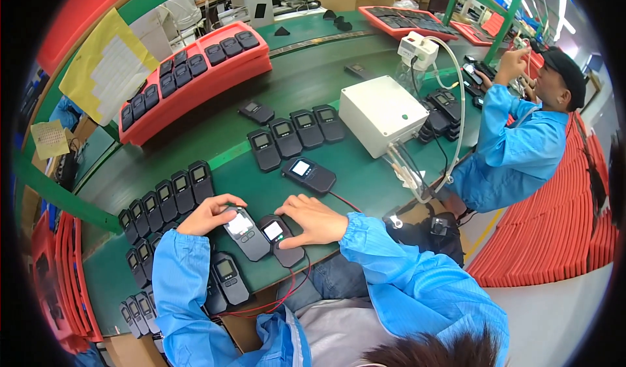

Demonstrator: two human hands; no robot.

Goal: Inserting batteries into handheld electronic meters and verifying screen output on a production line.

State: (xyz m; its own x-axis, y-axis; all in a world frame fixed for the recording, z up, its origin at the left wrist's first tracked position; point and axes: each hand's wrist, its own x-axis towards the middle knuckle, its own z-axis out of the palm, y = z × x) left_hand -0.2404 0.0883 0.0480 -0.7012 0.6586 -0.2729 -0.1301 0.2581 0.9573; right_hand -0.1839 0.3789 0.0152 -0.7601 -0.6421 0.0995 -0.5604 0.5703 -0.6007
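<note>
Small lit white rectangular screens glow on the dark grey handheld devices point(246, 234) on the green bench, below a yellow paper sheet point(107, 67) hanging upper left.

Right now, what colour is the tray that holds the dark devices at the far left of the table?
The tray is red, seen best in the head view.

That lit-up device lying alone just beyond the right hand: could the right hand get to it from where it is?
Probably yes. The right hand rests on a dark device at the bench edge, and the lone lit device lies just beyond its fingers, with only bare green bench between them.
</note>
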